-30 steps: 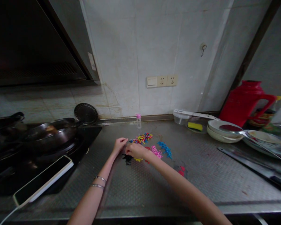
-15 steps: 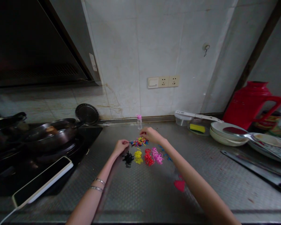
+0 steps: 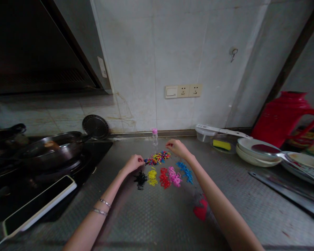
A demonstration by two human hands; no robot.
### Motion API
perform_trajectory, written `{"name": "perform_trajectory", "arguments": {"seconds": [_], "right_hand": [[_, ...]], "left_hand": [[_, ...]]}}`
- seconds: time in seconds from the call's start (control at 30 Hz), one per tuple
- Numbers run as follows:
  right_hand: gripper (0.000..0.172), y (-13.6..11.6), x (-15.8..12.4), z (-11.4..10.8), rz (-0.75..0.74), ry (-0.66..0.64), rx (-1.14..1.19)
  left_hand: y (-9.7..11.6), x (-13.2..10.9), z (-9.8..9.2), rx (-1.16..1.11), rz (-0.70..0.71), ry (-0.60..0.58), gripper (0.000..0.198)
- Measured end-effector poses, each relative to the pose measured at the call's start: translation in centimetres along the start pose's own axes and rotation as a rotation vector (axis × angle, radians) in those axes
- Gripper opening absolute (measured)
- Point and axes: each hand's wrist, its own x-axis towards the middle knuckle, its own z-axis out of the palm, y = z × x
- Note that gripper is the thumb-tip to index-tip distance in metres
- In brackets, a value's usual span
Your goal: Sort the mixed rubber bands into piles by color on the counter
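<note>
A mixed pile of small coloured bands (image 3: 158, 158), which look like little rubber bands, lies on the metal counter. At its left edge is my left hand (image 3: 134, 163), fingertips pinched together; what they hold is too small to make out. My right hand (image 3: 180, 148) hovers by the pile's right end, also pinched, its content hidden. Nearer to me, sorted heaps sit in a row: black bands (image 3: 140, 179), yellow bands (image 3: 152, 177), red bands (image 3: 164, 178), pink bands (image 3: 174, 176) and blue bands (image 3: 185, 172). Behind the mixed pile stands a small clear bottle (image 3: 155, 138) with a pink cap.
On the left are a pan (image 3: 52, 150) on the stove and a white-edged phone (image 3: 39, 205). To the right are a yellow sponge (image 3: 221, 145), stacked bowls (image 3: 256, 158), a knife (image 3: 285, 191) and a red thermos jug (image 3: 279, 118). A red heart-like shape (image 3: 201, 209) lies by my right forearm.
My right hand has moved right, off the mixed pile, uncovering more of it and the blue heap. My left hand stays at the pile's left edge. The view has shifted slightly.
</note>
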Motion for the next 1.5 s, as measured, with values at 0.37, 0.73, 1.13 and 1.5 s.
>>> {"name": "perform_trajectory", "arguments": {"seconds": [0.37,0.73,1.13,1.5], "right_hand": [[0.022,2.3,0.4,2.3,0.039,-0.092,-0.07],[0.021,0.1,-0.3,4.1,0.098,-0.389,-0.078],[0.019,-0.5,-0.6,6.6,0.054,-0.471,-0.158],[0.018,-0.6,-0.5,5.6,0.08,-0.448,-0.182]], "left_hand": [[0.2,0.1,0.8,0.065,0.067,-0.087,0.015],[1.5,1.0,-2.5,0.074,0.072,-0.365,0.019],[3.8,-0.1,-5.2,0.267,-0.261,-0.83,0.013],[3.0,0.6,-6.2,0.201,-0.153,-0.622,0.026]]}}
